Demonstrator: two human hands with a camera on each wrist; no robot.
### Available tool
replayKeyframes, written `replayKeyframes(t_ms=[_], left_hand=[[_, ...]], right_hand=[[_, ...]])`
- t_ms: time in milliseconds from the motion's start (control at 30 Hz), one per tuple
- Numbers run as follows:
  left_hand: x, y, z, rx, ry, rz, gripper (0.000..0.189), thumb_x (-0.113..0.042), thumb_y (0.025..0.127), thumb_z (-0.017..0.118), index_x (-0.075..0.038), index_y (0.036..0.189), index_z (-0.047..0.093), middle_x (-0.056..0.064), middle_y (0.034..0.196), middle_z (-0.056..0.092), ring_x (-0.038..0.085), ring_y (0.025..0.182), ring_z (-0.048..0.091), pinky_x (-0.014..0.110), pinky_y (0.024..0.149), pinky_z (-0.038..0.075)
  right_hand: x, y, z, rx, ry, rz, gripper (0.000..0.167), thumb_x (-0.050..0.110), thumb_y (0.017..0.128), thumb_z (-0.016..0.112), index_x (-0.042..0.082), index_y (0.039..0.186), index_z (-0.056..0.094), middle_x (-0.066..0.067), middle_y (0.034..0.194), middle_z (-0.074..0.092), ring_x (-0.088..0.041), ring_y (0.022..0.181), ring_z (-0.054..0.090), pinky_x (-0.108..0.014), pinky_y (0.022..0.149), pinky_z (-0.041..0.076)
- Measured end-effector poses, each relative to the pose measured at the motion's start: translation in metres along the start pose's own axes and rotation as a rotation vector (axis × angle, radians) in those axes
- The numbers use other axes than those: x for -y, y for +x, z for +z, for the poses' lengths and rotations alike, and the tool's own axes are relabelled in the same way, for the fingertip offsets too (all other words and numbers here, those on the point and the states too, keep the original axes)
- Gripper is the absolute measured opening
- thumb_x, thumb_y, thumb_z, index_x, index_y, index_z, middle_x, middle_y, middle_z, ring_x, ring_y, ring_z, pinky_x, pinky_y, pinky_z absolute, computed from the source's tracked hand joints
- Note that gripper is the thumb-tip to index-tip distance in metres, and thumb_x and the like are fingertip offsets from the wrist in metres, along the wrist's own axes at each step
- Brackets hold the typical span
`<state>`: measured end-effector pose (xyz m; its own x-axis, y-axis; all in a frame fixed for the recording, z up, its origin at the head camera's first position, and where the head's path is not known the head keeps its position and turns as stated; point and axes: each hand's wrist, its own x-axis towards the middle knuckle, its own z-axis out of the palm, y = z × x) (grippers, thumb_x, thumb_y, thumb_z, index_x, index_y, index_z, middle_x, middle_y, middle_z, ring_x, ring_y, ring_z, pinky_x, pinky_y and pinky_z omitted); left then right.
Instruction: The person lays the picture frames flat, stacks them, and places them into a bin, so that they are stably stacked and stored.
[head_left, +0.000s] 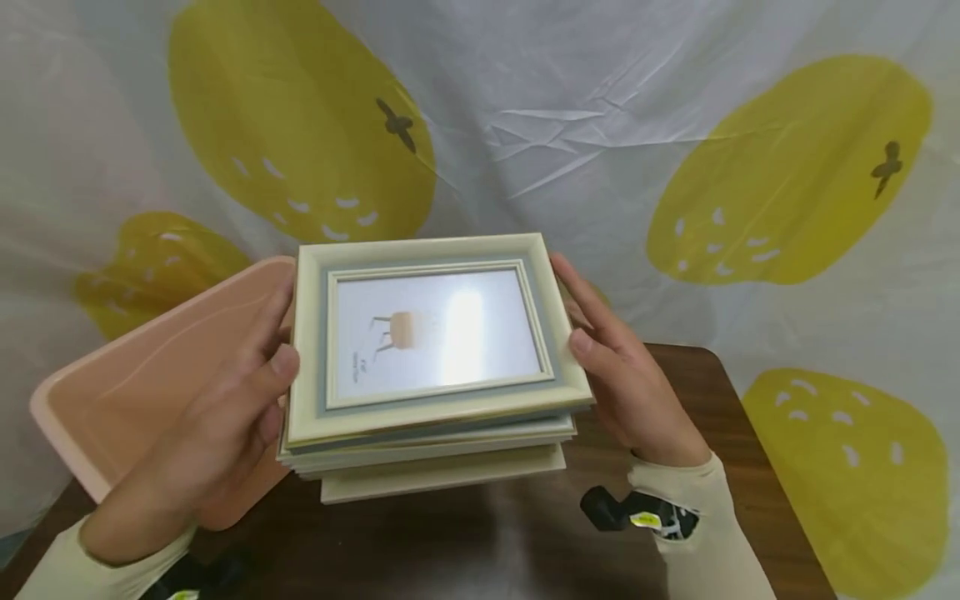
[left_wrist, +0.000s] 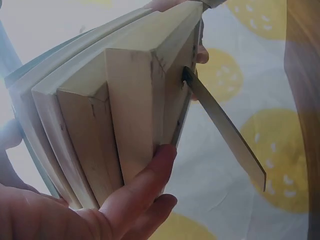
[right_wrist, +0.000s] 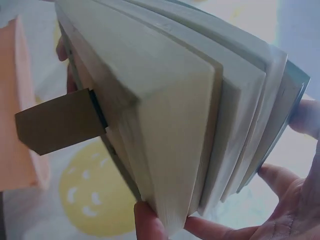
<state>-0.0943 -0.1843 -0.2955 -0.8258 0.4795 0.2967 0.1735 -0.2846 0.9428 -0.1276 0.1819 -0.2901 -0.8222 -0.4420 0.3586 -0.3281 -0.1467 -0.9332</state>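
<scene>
Both hands hold a stack of several picture frames [head_left: 442,398] up in front of me. The top one is cream with a grey-blue inner band, and its glazed insert shows a small chair drawing and a bright glare. My left hand [head_left: 232,400] grips the left end, thumb at the top frame's edge. Opposite it, my right hand [head_left: 637,375] grips the right end with its thumb at the edge. An easel leg [left_wrist: 230,130] sticks out from the back of the lowest frame in the left wrist view. The lowest frame [right_wrist: 175,125] is thick and cream-coloured in the right wrist view.
A pink plastic bin [head_left: 150,375] stands tilted at the left, partly behind my left hand and the stack. Below lies a dark brown wooden table [head_left: 450,550]. Behind it hangs a white cloth [head_left: 540,83] printed with yellow fruit.
</scene>
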Motion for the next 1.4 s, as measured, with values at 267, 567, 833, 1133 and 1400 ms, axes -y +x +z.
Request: replayKeyframes(t_ms=[267,567,833,1133,1400], left_hand=[[-0.023,0.005,-0.021,-0.047,0.006,0.088,0.059,-0.03,0.117,0.032,-0.04,0.17,0.009,0.008,0.177,0.011,0.015,0.128,0.065,0.033,0.09,0.063],[-0.045,-0.001,-0.049,-0.091,0.014,0.149,0.059,-0.032,0.115,0.032,-0.034,0.171,0.012,0.017,0.164,0.033,0.023,0.121,0.064,0.037,0.082,0.064],[-0.047,-0.014,-0.093,-0.221,0.114,0.122,0.058,-0.036,0.115,0.036,-0.04,0.169,0.015,0.014,0.156,0.045,0.024,0.093,0.071,0.038,0.054,0.058],[-0.05,-0.027,-0.127,-0.327,0.324,-0.006,0.062,-0.038,0.114,0.041,-0.048,0.167,0.011,0.004,0.172,0.024,0.028,0.137,0.044,0.045,0.082,0.064],[-0.036,-0.041,-0.166,-0.344,0.285,-0.128,0.066,-0.045,0.109,0.049,-0.053,0.165,0.014,0.004,0.168,0.03,0.029,0.136,0.044,0.053,0.072,0.061]], right_hand=[[0.017,0.042,0.016,-0.017,0.028,-0.002,0.06,0.036,0.111,0.05,0.036,0.167,0.03,-0.011,0.162,0.046,-0.025,0.139,0.053,-0.036,0.106,0.053],[0.023,0.092,0.038,0.053,0.074,-0.022,0.059,0.027,0.11,0.041,0.032,0.168,0.03,0.006,0.17,0.036,-0.021,0.148,0.045,-0.039,0.11,0.05],[0.016,0.129,0.057,0.095,0.137,0.073,0.058,0.038,0.108,0.046,0.044,0.164,0.035,-0.004,0.161,0.046,-0.026,0.12,0.062,-0.047,0.078,0.063],[-0.011,0.164,0.076,0.157,0.169,0.127,0.056,0.041,0.109,0.046,0.049,0.163,0.033,-0.003,0.157,0.051,-0.027,0.111,0.068,-0.049,0.073,0.064],[-0.043,0.188,0.09,0.204,0.187,0.189,0.053,0.04,0.109,0.049,0.051,0.16,0.038,-0.01,0.148,0.059,-0.028,0.105,0.071,-0.05,0.072,0.064]])
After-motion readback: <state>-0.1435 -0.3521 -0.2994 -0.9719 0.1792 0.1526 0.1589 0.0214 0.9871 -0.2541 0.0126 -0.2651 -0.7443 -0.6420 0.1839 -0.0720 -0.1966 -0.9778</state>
